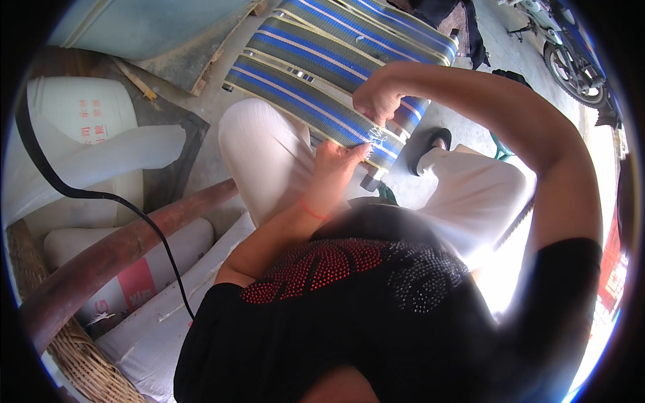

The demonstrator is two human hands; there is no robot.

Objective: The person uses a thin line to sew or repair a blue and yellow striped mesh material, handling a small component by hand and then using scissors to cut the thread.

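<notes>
In front of my knees stands a frame with striped webbing [316, 50] in blue, green and pale bands stretched across it. My left hand [338, 163] pinches the near edge of the webbing between thumb and fingers. Right by its fingertips, loose white threads [377, 140] stick up in a frayed tuft. My right hand [378, 97] is bent down over the webbing with its fingers closed, just beyond the tuft. What those fingers hold is hidden. A dark end cap [371, 180] shows at the frame's near corner.
To the left are a whitish plastic drum [80, 107], a reddish-brown pole [134, 248], white sacks [154, 336], a wicker basket [87, 363] and a hanging black cable [161, 232]. A motorcycle [574, 64] stands at the far right. Dark cloth [474, 33] lies by the frame's far end.
</notes>
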